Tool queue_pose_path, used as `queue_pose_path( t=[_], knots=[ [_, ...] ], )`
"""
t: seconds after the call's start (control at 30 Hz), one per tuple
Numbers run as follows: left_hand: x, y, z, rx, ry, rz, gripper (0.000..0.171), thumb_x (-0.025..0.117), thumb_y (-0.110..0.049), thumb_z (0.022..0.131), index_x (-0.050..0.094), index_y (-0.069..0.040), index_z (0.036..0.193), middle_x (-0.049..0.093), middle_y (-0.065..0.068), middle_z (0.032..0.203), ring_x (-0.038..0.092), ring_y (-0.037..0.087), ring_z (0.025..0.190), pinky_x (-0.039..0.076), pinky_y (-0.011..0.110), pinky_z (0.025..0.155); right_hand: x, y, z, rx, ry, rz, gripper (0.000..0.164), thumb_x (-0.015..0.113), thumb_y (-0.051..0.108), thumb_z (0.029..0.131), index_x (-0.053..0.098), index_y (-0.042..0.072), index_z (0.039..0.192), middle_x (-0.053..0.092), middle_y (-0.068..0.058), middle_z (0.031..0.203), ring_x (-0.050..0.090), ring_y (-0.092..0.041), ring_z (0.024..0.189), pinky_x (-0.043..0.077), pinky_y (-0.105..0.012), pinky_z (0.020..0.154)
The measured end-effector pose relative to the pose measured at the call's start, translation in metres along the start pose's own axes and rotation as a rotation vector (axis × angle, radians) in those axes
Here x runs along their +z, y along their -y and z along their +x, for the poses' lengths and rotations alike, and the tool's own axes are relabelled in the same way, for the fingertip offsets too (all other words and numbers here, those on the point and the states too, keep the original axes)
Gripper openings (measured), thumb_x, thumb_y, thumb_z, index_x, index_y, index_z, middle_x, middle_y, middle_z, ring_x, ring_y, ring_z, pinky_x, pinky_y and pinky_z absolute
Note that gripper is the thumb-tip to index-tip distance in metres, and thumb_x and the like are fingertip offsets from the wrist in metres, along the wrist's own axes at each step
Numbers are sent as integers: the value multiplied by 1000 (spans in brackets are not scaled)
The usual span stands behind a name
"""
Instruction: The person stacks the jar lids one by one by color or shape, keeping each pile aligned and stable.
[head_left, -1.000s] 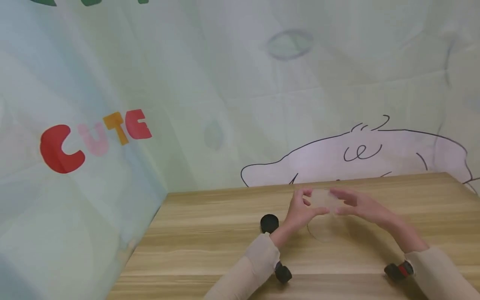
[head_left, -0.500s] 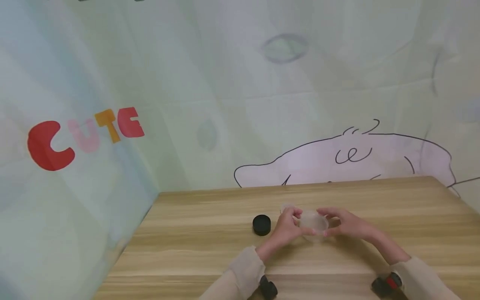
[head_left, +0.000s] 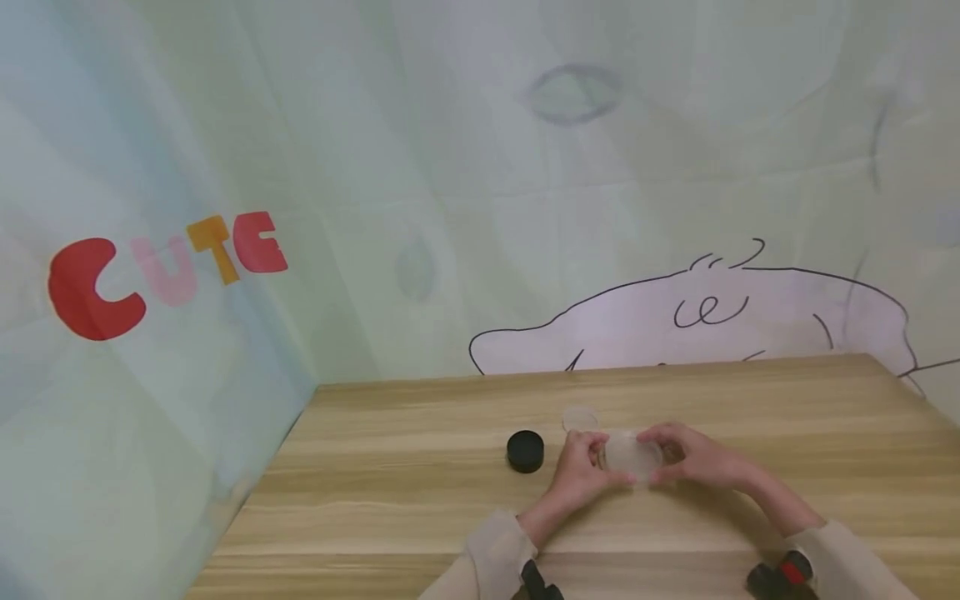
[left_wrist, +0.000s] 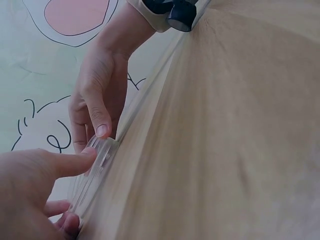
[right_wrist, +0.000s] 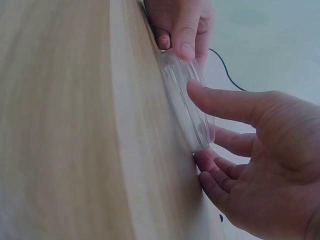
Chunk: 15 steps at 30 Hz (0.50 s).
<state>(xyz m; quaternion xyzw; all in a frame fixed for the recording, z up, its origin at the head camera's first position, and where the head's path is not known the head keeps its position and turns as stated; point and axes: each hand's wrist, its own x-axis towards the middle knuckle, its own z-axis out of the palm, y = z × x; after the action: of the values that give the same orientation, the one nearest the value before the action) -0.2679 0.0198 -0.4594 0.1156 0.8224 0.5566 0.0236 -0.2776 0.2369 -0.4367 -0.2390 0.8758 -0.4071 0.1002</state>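
Note:
A shallow, clear plastic round container (head_left: 632, 457) lies flat on the wooden table between my two hands. From the side, in the right wrist view, its clear wall (right_wrist: 182, 95) shows several parallel ridges. My left hand (head_left: 583, 473) grips its left side, thumb at the near edge and fingers at the far edge. On the opposite side my right hand (head_left: 693, 457) holds it the same way, thumb (right_wrist: 197, 92) on the rim. A thin clear disc (head_left: 581, 419) lies just beyond my left fingers. Left of that hand sits a round black lid (head_left: 525, 451).
The wooden table (head_left: 390, 500) runs back to a printed cloth backdrop (head_left: 420, 167). Another cloth (head_left: 150, 400) hangs along its left side. Wrist-worn black devices (head_left: 780, 575) sit low, close over the tabletop.
Both hands have come down and nearer with a clear round piece, lowering it over the clear round outline on the table. The clear disc past my left hand has come into view.

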Motion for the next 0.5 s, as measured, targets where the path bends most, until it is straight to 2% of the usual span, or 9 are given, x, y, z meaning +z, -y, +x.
queue_pose_path(
  t=[0.27, 0.5],
  knots=[
    [0, -1, -1, 26, 10, 19, 63, 88, -15, 69, 58, 2, 122, 44, 0, 95, 39, 9, 84, 35, 17, 71, -2, 0, -1, 11, 11, 1, 61, 78, 25, 80, 54, -2, 130, 53, -28, 132, 51, -41, 120, 44, -45, 96],
    [0, -1, -2, 23, 7, 30, 61, 87, -15, 70, 56, -3, 122, 45, 0, 97, 39, 9, 85, 36, 18, 72, -2, -2, 0, 35, 20, 38, 63, 77, 24, 81, 52, 0, 134, 51, -28, 135, 49, -42, 123, 42, -52, 99]
  ],
)
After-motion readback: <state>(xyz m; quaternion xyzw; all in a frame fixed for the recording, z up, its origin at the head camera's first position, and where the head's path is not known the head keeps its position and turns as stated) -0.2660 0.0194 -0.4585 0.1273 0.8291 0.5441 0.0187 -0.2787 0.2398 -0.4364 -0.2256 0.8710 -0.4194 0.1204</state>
